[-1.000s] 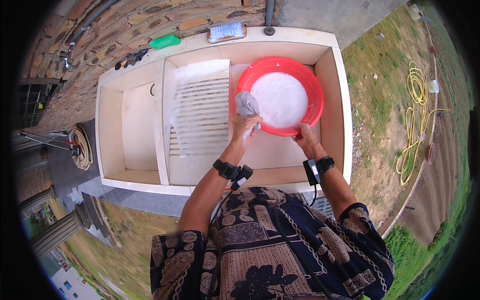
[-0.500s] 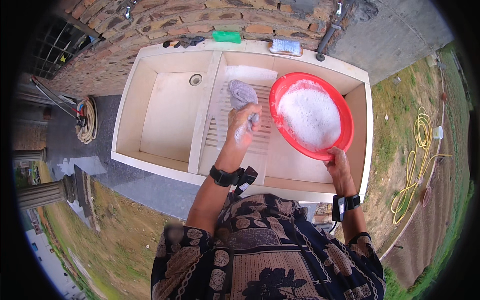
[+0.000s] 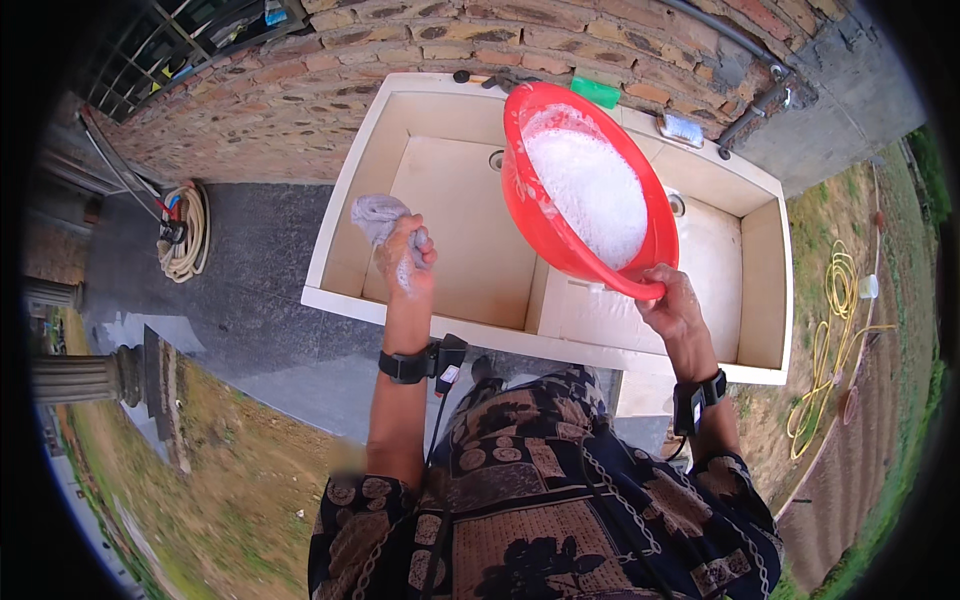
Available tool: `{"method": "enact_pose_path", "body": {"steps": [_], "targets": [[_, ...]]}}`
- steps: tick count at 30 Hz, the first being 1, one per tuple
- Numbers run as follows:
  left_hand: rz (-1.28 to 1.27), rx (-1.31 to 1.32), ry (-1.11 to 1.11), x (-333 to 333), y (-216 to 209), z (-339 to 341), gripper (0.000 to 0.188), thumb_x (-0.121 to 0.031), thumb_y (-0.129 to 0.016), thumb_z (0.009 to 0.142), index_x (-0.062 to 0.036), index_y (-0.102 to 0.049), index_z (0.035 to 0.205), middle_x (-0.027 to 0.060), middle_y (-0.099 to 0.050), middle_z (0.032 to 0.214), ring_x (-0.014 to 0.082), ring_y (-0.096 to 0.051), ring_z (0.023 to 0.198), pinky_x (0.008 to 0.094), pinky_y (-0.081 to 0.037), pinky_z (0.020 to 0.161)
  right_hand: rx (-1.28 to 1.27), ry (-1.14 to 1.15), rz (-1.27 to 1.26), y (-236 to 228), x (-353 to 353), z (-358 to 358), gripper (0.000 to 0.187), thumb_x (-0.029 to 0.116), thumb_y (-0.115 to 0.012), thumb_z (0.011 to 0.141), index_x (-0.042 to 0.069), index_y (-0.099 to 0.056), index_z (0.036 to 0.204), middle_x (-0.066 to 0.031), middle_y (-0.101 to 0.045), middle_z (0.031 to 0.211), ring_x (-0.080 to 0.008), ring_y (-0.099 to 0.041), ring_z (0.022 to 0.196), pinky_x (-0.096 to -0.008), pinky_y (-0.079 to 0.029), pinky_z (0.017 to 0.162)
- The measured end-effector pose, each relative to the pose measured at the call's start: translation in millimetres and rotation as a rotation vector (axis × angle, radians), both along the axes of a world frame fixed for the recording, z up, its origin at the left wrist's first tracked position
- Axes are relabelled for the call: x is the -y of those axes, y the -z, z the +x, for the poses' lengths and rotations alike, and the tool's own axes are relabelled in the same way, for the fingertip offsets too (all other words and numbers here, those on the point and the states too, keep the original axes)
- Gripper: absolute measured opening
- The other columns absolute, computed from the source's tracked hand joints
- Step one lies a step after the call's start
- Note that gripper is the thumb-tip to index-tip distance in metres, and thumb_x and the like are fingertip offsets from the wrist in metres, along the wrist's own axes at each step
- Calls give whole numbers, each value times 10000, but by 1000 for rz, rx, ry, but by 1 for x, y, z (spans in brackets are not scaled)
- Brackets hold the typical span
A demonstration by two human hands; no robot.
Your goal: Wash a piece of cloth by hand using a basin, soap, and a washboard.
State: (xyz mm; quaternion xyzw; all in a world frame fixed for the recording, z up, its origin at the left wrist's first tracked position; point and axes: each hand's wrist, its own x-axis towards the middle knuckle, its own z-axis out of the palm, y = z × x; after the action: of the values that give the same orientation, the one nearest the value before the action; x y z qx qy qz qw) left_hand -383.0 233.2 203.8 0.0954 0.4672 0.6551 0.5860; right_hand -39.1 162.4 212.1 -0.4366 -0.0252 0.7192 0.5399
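My left hand (image 3: 408,256) is closed around a bunched grey-lilac cloth (image 3: 380,216), with white suds on the wrist. It is above the near left side of the double sink (image 3: 450,200). My right hand (image 3: 668,303) grips the near rim of a red plastic basin (image 3: 522,190). White foam (image 3: 590,185) covers what is inside. The basin is lifted and tilted over the sink's divider, hiding part of both compartments. One drain (image 3: 676,204) shows beside the basin in the right compartment.
On the sink's back ledge are a green block (image 3: 596,92), a scrub brush (image 3: 682,130) and dark small items (image 3: 510,80). A brick wall (image 3: 440,40) and grey pipe (image 3: 750,115) stand behind. A coiled hose (image 3: 190,235) lies on the left; a yellow hose (image 3: 828,330) lies on the right.
My right hand has raised the basin out of the right compartment, leftward and more tilted. My left hand, still holding the cloth, has moved left, away from the washboard ridges.
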Motion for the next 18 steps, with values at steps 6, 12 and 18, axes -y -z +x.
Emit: {"method": "enact_pose_path", "body": {"steps": [6,12,18], "targets": [[67,-194,-39,-20,-51,-77,155,-97,-687,741,-85,-544,801,21,-510,657,97,-451,488,224,-316,407,-472,-164,-60,29,-62,-145,506,-29,-471,768,-138,-360,1250,-408,-462,1199,-430,-647,895,-176,-519,393],[117,-249,-67,-70,-60,-112,147,-95,-682,742,-70,-549,798,29,-517,668,101,-459,487,236,-319,396,-700,-227,-20,69,-136,-224,530,-23,-453,795,-134,-360,1305,-409,-431,1231,-379,-628,983,-191,-508,400],[4,-285,-101,-140,-62,-129,119,-39,-653,725,-68,-542,760,15,-494,637,104,-453,485,245,-313,391,-854,-214,-84,74,-217,-269,404,64,-474,875,-122,-466,1234,-371,-520,1130,-190,-592,638,-191,-444,364]]}}
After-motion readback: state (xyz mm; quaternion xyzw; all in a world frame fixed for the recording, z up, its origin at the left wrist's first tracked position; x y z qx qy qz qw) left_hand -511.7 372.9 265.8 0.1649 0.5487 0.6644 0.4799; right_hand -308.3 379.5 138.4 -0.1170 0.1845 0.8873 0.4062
